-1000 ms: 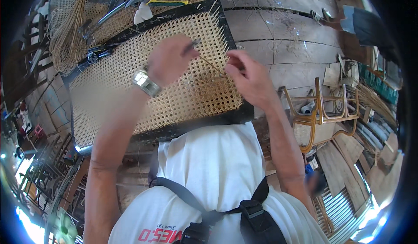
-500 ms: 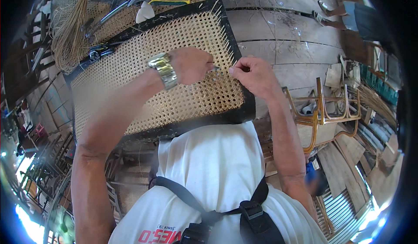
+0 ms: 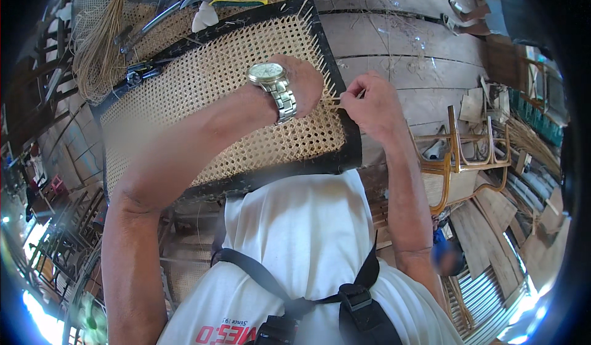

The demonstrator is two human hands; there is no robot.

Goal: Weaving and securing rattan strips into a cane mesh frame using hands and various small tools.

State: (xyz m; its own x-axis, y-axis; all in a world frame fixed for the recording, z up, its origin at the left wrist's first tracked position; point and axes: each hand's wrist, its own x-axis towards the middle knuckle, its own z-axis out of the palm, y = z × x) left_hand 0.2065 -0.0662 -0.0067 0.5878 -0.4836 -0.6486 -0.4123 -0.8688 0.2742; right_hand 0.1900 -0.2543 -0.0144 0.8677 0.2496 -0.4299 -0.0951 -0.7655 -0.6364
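Observation:
A woven cane panel (image 3: 240, 132) in a black frame (image 3: 351, 142) lies before me, with short strand ends sticking out along its right side. My left hand (image 3: 301, 86), wearing a metal watch (image 3: 268, 72), rests over the weave near that right edge. Its fingers are curled under, and the back of the hand hides whatever they hold. Just beyond the frame's right bar, my right hand (image 3: 373, 106) pinches a pale cane strand (image 3: 336, 101) between thumb and forefinger. The strand runs left toward my left hand.
Pliers (image 3: 144, 73), yellow-handled cutters (image 3: 240, 2), a long-handled tool (image 3: 157, 24) and a cane bundle (image 3: 101, 55) lie at upper left. Wooden planks (image 3: 394, 43) with scraps extend right. Chair frames (image 3: 452, 154) stand at right, near a person in blue (image 3: 444, 249).
My left hand has shifted right and turned, bringing the watch face upward and hiding its fingertips. My right hand has moved slightly right, past the frame bar.

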